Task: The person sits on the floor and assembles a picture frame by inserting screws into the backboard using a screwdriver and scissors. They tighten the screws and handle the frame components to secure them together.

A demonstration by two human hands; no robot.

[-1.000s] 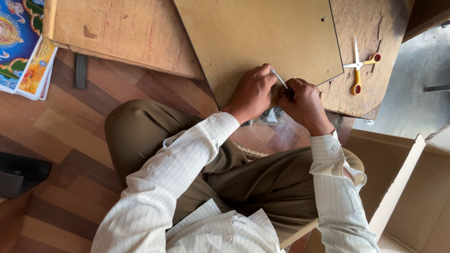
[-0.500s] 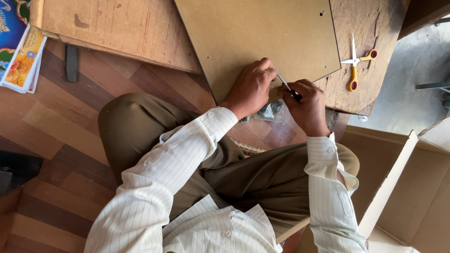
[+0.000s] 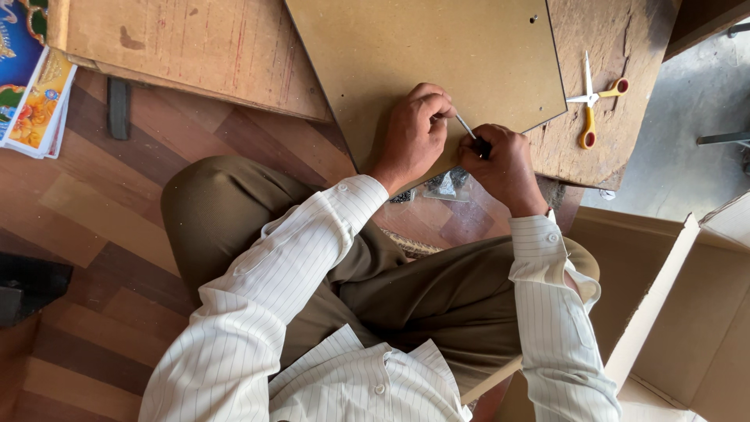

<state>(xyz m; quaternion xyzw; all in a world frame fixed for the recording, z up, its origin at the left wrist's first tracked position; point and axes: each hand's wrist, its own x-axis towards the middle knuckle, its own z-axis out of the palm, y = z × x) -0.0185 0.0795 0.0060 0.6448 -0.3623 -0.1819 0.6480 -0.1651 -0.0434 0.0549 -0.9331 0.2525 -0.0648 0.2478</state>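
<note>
A brown hardboard panel (image 3: 422, 55) lies on a low wooden table (image 3: 625, 94) in front of me. My left hand (image 3: 414, 133) rests on the panel's near edge with fingers pinched at the tip of a thin screwdriver (image 3: 466, 127). My right hand (image 3: 504, 164) is closed around the screwdriver's dark handle, just right of the left hand. A small clear bag of dark screws (image 3: 445, 185) lies under my hands near the panel's edge. What the fingertips pinch is hidden.
Yellow-handled scissors (image 3: 591, 101) lie on the table to the right of the panel. A second wooden board (image 3: 187, 47) sits to the left, with colourful printed sheets (image 3: 31, 86) at the far left. An open cardboard box (image 3: 687, 312) stands at my right on the wooden floor.
The view has shifted slightly. Both hands stay at the panel's near edge with the screwdriver, moving only a little.
</note>
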